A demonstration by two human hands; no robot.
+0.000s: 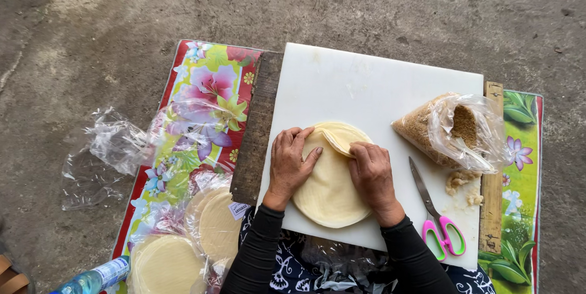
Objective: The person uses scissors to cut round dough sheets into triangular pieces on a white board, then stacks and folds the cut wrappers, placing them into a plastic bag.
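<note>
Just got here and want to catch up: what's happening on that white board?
A person works with both bare hands on a stack of thin, pale round wrappers on a white cutting board. The left hand presses flat on the stack's left side; the right hand is peeling the top sheet, whose far edge is folded up. Beside them lie a plastic bag of brown crumbs and pink-handled scissors. More wrappers in plastic sit to the left.

Cutting board (366, 80) on tabletop (259, 129), carrying stack of round wrappers (329, 193) at near centre under left hand (288, 163) and right hand (372, 175), scissors (434, 211) right of stack, bag of crumbs (452, 129) behind scissors; bagged wrappers (189, 239) left of board.
</note>
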